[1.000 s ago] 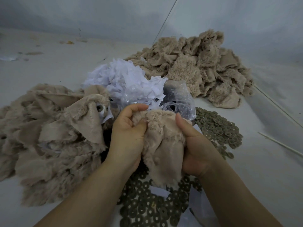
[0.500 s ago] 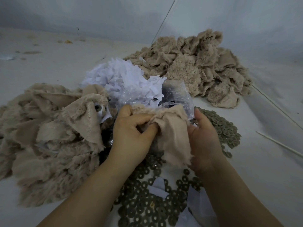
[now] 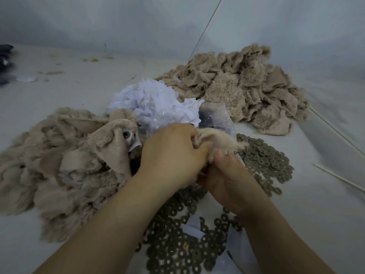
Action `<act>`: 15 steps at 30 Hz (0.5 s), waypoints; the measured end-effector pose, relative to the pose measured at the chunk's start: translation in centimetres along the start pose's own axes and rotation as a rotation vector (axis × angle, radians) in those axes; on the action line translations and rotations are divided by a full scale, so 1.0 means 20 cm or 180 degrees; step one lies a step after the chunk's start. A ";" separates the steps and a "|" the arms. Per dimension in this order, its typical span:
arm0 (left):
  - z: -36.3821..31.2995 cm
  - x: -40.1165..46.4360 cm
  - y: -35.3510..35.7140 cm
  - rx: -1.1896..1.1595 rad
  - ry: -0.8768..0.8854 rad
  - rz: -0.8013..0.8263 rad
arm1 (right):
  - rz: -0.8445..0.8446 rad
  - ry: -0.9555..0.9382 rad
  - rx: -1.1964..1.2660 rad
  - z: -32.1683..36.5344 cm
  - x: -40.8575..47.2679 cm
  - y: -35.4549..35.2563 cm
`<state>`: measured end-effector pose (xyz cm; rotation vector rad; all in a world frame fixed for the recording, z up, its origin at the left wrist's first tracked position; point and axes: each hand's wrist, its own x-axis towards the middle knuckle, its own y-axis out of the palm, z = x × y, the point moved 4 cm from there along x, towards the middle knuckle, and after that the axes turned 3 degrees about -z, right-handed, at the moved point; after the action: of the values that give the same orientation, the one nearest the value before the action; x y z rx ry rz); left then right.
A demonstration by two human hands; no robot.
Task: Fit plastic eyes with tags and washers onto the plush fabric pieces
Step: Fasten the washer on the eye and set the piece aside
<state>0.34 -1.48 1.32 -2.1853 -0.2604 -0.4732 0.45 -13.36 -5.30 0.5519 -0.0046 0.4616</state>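
Note:
Both hands hold one small beige plush piece point(image 3: 219, 140) at the centre. My left hand point(image 3: 171, 155) is closed over its left end, and my right hand point(image 3: 227, 175) grips it from below with the thumb up against the fabric. Most of the piece is bunched and hidden between the hands. Dark round washers point(image 3: 264, 163) lie spread on the table under and to the right of the hands. A heap of white paper tags point(image 3: 156, 99) sits just behind, beside a clear plastic bag point(image 3: 215, 117) with dark contents. One plastic eye point(image 3: 126, 134) shows on a plush piece at the left.
A pile of beige plush pieces point(image 3: 59, 161) lies to the left and a second pile point(image 3: 243, 89) at the back right. Thin white sticks point(image 3: 339, 177) rest on the grey table at the right. A wall stands close behind.
The plush piece, hanging open between the hands a second ago, is now gathered into a small bunch. My left hand has closed over it and both hands have come together.

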 end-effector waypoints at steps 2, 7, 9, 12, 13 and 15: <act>0.00 -0.01 0.02 -0.0328 -0.0013 0.0331 | -0.0376 -0.0204 -0.0137 0.00 0.01 -0.02; 0.10 0.00 0.06 -0.1856 -0.0679 0.0324 | -0.0960 -0.0233 0.0162 0.01 0.01 -0.08; 0.13 0.01 0.10 -0.2265 -0.0854 0.0306 | -0.1074 -0.0094 0.0354 0.00 0.01 -0.09; 0.13 -0.02 0.16 -0.2380 -0.0676 0.0527 | -0.1121 0.0170 0.0424 -0.02 0.01 -0.10; 0.13 -0.03 0.18 -0.2222 -0.0518 0.0572 | -0.1130 0.0262 0.0464 -0.02 0.01 -0.09; 0.13 -0.05 0.20 -0.1867 -0.0200 0.0395 | -0.1260 0.0389 0.0490 -0.04 0.02 -0.09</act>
<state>1.48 -1.83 -3.31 -2.7705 -0.0133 -0.4493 1.44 -14.19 -6.87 0.6571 0.2548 0.1085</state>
